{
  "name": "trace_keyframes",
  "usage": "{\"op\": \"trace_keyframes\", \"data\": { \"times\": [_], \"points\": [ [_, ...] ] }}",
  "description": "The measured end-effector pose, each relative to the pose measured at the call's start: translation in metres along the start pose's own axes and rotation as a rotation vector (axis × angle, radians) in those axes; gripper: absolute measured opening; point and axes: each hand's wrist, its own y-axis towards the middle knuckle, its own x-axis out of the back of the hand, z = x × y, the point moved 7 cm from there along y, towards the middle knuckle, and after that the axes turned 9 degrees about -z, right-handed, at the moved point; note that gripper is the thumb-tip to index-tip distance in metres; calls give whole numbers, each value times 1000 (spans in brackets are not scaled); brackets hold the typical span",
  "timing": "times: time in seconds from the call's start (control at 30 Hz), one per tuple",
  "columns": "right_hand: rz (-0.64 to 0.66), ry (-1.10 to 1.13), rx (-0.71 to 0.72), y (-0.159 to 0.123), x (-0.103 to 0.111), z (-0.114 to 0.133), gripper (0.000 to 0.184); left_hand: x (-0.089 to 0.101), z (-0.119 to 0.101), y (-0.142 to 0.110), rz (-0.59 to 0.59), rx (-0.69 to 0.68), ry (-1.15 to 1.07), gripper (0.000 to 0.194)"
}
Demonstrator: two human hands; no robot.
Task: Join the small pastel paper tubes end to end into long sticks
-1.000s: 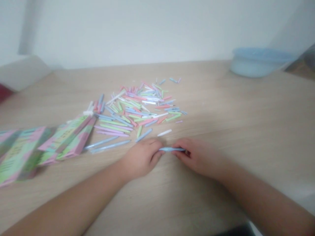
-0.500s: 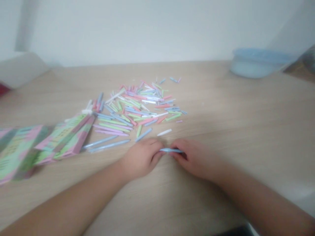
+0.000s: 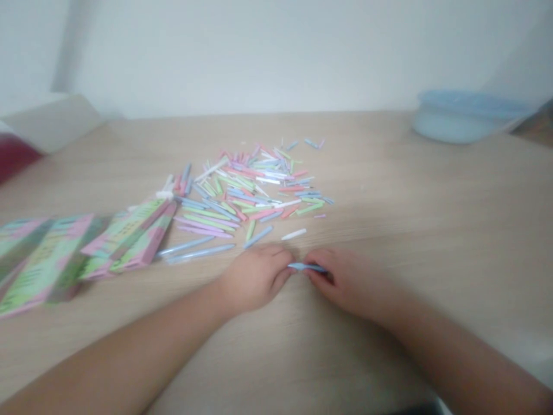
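A slim light-blue pen (image 3: 299, 266) lies level between my two hands, just above the wooden table. My left hand (image 3: 259, 278) pinches its left end between thumb and fingers. Around its right part my right hand (image 3: 352, 281) is closed, with the fingers partly covering it. Just beyond my hands are a short white pen part (image 3: 294, 234) and a blue one (image 3: 258, 237). Several longer blue, purple and green pens (image 3: 205, 252) lie in a row to the left. Blur hides whether the held pen is one piece or two.
Behind my hands spreads a heap of pastel pen parts (image 3: 263, 178). Printed pink and green packs (image 3: 52, 259) lie at the left. A blue basin (image 3: 466, 118) stands at the back right, and a pale box (image 3: 54, 124) at the back left, by the wall.
The view has swung slightly, so everything sits a little further right than half a second ago. Both hands stay on the blue pen; a little gap between the fingertips varies slightly.
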Motion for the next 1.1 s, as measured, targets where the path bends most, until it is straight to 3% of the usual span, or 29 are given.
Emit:
{"op": "trace_keyframes", "data": {
  "times": [0.3, 0.47, 0.6, 0.67, 0.8, 0.97, 1.1],
  "points": [
    [-44, 80, 69, 1, -3, -2, 10, 3, -19, -4, 19, -25, 210, 31],
    [-152, 241, 28, -2, -5, -17, 51, 25, -19, -26, 3, 108, 307, 24],
    [-172, 324, -72, -1, -10, -31, 53, 55, 2, -69, 39, 195, 315, 28],
    [-171, 311, -62, -1, -11, -31, 56, 69, 23, -94, 32, 289, 362, 31],
    [-160, 264, -34, -1, -12, -28, 61, 86, 64, -123, 22, 327, 472, 33],
    [-157, 261, -37, 0, -13, -28, 61, 100, 96, -110, -52, 346, 626, 28],
    [-138, 266, -47, 2, -15, -30, 57, 94, 85, -80, -127, 326, 665, 27]
  ]
}}
